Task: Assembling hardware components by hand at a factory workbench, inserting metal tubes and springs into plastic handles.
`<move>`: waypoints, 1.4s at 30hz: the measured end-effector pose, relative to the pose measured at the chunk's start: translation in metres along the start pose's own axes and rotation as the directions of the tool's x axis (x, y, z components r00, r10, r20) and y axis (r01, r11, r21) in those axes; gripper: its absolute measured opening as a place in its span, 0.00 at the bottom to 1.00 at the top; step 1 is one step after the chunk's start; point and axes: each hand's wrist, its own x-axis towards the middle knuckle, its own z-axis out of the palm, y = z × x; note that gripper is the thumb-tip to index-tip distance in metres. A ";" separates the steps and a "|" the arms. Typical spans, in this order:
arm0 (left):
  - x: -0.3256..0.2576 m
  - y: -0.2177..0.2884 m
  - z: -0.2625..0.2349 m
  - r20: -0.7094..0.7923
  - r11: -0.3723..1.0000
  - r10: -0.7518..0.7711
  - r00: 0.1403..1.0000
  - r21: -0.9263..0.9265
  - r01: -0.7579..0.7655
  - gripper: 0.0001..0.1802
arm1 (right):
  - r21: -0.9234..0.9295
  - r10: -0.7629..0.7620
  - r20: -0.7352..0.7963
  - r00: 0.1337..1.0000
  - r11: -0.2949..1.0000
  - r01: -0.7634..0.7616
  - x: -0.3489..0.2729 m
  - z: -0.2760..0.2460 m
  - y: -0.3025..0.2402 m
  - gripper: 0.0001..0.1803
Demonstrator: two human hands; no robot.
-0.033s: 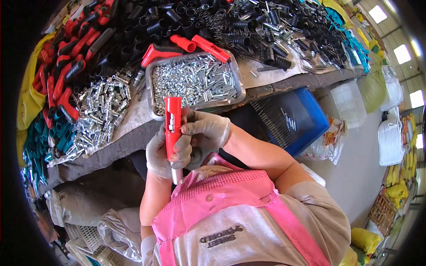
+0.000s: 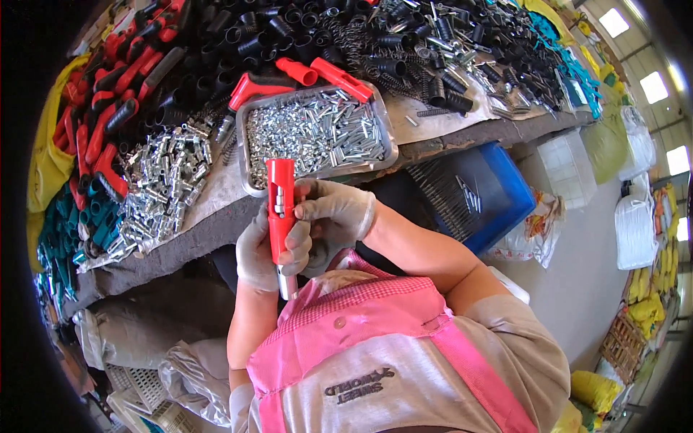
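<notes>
A red plastic tubular housing [image 2: 280, 174] stands nearly upright in front of my chest, with a slot in its side. Metal parts [image 2: 279, 198] show inside that slot, and a silver metal tube [image 2: 287, 281] sticks out of the lower end. My gloved left hand [image 2: 254, 252] is closed round the housing's lower half. Against its right side, by the slot, the thumb and forefinger of my gloved right hand [image 2: 341, 209] are pinched together; anything between them is hidden. Just beyond lies a metal tray [image 2: 393, 155] of small silver pins and fittings.
Loose red housings [image 2: 343, 78] lie behind the tray. Silver fittings [image 2: 170, 180] and red-and-black handles [image 2: 115, 108] are heaped left, with black sleeves [image 2: 253, 43] and springs farther back. Right of the bench's front edge [image 2: 462, 137] sits a blue bin [image 2: 516, 173] holding metal rods.
</notes>
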 end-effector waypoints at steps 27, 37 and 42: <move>0.006 -0.032 0.006 -0.084 0.987 -0.077 0.993 0.133 0.088 0.28 | -0.604 -0.195 0.147 0.970 0.758 0.244 -0.034 -0.019 -0.021 0.37; 0.024 -0.028 0.027 0.101 0.441 0.606 0.789 0.784 -0.438 0.28 | -0.772 0.024 0.064 0.998 0.635 0.034 -0.038 -0.007 0.034 0.17; 0.033 -0.023 0.040 0.134 0.356 0.734 0.666 0.758 -0.546 0.26 | -0.981 -0.609 0.163 0.776 -0.180 0.065 -0.030 0.021 0.022 0.15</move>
